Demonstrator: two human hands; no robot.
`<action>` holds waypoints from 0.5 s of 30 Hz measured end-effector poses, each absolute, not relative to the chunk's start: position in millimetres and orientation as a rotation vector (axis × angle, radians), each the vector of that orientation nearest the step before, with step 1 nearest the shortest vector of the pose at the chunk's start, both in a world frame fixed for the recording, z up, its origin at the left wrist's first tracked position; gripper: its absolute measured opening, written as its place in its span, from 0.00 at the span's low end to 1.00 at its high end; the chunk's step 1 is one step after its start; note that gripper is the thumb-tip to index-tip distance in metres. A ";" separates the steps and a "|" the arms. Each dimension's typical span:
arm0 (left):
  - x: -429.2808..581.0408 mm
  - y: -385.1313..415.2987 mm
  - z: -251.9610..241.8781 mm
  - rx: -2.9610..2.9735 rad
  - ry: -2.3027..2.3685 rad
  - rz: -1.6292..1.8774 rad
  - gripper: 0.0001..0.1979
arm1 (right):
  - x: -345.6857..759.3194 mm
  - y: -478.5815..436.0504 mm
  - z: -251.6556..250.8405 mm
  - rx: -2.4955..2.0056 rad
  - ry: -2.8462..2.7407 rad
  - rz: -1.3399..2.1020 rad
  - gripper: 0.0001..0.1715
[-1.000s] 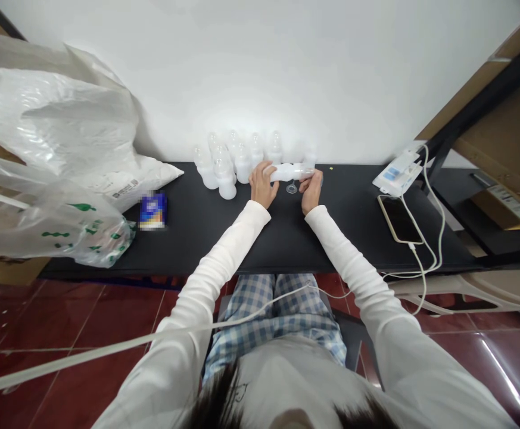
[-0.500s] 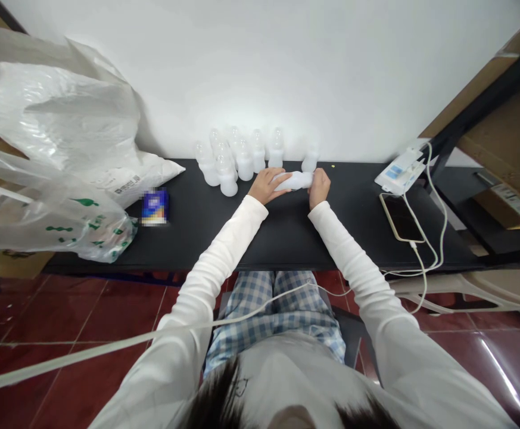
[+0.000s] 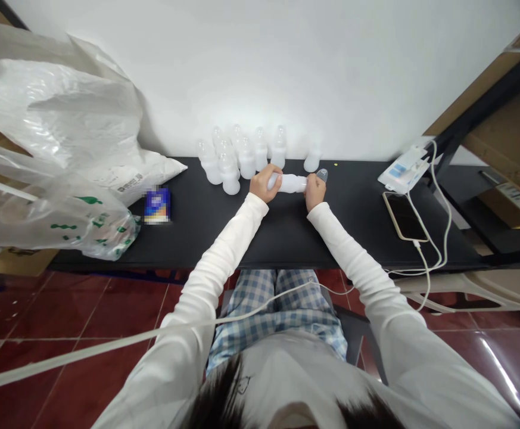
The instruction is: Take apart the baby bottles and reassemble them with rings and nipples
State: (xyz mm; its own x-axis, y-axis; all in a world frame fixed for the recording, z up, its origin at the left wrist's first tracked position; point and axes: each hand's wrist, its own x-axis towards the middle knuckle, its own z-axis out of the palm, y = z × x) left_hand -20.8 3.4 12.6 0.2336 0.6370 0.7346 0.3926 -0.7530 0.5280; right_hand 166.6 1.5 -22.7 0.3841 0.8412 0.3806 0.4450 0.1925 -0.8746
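Observation:
A white bottle [image 3: 290, 183] lies sideways in the air between my two hands, just above the black table. My left hand [image 3: 265, 183] is closed around its left, base end. At the other end my right hand [image 3: 315, 189] grips the neck, and a clear domed cap [image 3: 323, 174] pokes out past its fingers. Behind my left hand stands a cluster of several white bottles with clear domed caps [image 3: 229, 173], all upright. One more white bottle [image 3: 312, 159] stands alone by the wall, behind my right hand; its top blends into the wall.
A large white plastic sack [image 3: 72, 113] and a clear bag with green print [image 3: 94, 229] fill the left side. Near them lies a blue box [image 3: 157, 205]. On the right are a phone [image 3: 405, 215] on a charging cable and a white power strip [image 3: 405, 170].
My right hand has shifted slightly left and turned, and the clear cap now shows beyond it. My left hand has closed more tightly round the bottle's base. The camera view has shifted a little.

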 end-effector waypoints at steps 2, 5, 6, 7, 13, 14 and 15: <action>-21.6 2.8 15.5 2.235 0.969 1.526 0.25 | 163.2 0.3 -24.6 -1.461 -1.126 0.380 0.33; -22.1 4.5 17.1 2.180 0.973 1.515 0.26 | 159.0 -3.3 -24.3 -1.445 -1.095 0.365 0.36; -22.0 5.7 16.7 2.158 0.967 1.521 0.26 | 157.9 -5.1 -22.9 -1.436 -1.101 0.358 0.36; -21.6 7.3 15.7 2.131 0.961 1.533 0.26 | 156.8 -7.3 -20.9 -1.426 -1.112 0.349 0.36; -17.7 26.9 -1.9 1.797 1.029 1.636 0.27 | 156.4 -20.6 -1.8 -1.355 -1.363 0.251 0.30; -18.0 31.7 -6.0 1.730 1.056 1.638 0.28 | 157.7 -21.3 0.8 -1.350 -1.437 0.243 0.27; -19.0 36.7 -10.0 1.668 1.084 1.640 0.29 | 159.2 -21.2 2.8 -1.344 -1.515 0.243 0.26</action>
